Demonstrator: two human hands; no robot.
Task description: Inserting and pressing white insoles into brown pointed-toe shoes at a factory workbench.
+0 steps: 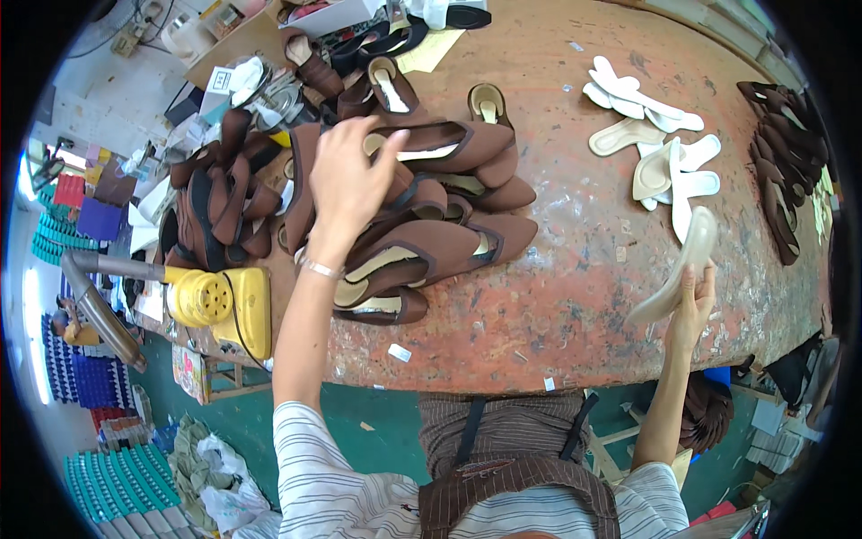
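The right hand point(699, 296) is clamping a beige insole point(672, 283) between thumb and fingers, holding it up at a tilt near the front edge of the worn reddish surface point(584, 296). Over on the other side, the left hand point(348, 175) is hovering at the big pile of brown pointed flats point(440, 242), fingers spreading apart; whether a fingertip is touching a shoe, I cannot tell. That hand and its wrist are hiding part of the pile, and the flats are overlapping one another, toes mostly pointing right.

Crowding in on the left, a second heap of brown shoes point(224, 202) is sitting just beside the pile, with a yellow machine point(202, 296) and its grey pipe point(126, 267) standing in front of it. Behind the flats, black shoes point(402, 40) and a yellow paper point(431, 51) are lying about. Beyond the raised insole, loose white and beige insoles point(691, 184) are fanning out, several overlapping, and dark brown shoes point(781, 153) are lining the far right. A white scrap point(400, 352) is resting near the front edge.
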